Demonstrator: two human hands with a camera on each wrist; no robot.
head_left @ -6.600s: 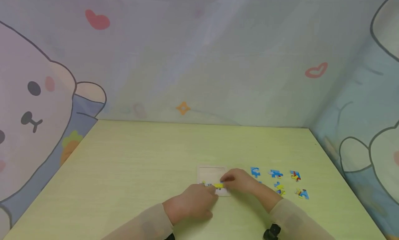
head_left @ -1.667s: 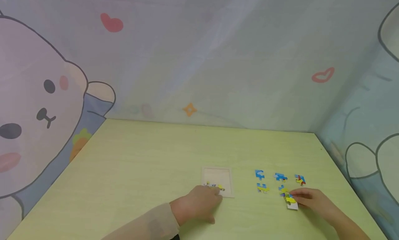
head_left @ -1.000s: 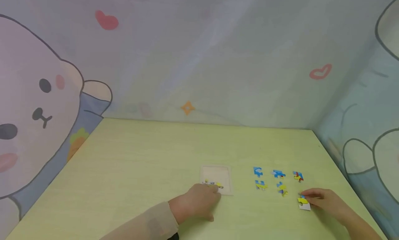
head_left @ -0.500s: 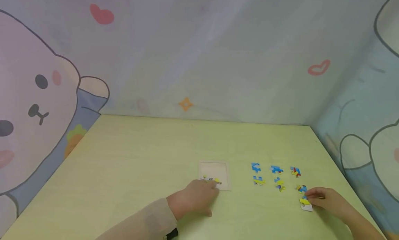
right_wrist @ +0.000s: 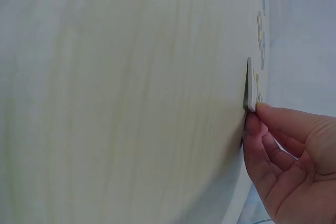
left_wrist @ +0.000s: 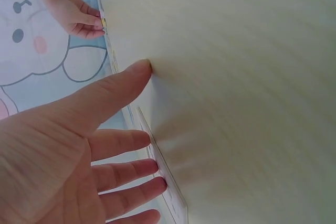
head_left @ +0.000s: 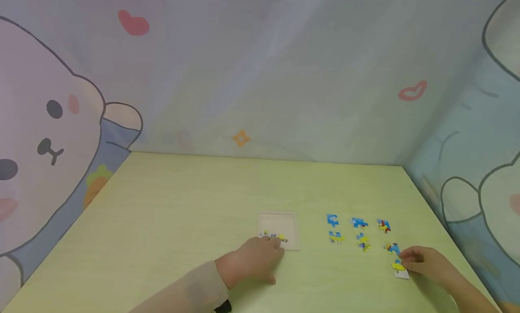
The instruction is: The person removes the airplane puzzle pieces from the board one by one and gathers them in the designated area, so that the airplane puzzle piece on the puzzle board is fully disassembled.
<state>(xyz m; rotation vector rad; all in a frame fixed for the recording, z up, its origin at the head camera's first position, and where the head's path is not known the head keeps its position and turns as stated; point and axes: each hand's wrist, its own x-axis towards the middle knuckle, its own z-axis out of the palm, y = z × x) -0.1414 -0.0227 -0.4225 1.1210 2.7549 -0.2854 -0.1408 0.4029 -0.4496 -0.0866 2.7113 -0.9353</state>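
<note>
My right hand (head_left: pixel 426 264) pinches a jigsaw piece (head_left: pixel 400 269) with yellow, blue and white on it, at the right of the table. In the right wrist view that piece (right_wrist: pixel 249 87) stands slightly tilted, its one edge between thumb and fingertips and a shadow under it. My left hand (head_left: pixel 257 261) rests its fingertips on the near part of a shallow square puzzle tray (head_left: pixel 297 229). Its fingers look fairly straight and spread in the left wrist view, touching the tray's edge (left_wrist: pixel 167 174). Several joined pieces (head_left: pixel 283 237) show inside the tray's near side, partly hidden by the fingers.
Several loose jigsaw pieces lie in rows right of the tray, among them a blue one (head_left: pixel 332 220) and a red and yellow one (head_left: pixel 383 226). Another piece (head_left: pixel 392 247) lies just beyond the held one. A printed curtain (head_left: pixel 268 78) stands behind the table (head_left: pixel 183 204).
From the tray, my right hand has moved to the loose pieces, taken the yellow, blue and white piece and shifted it rightward. Lately it has barely moved. The left hand stays on the tray.
</note>
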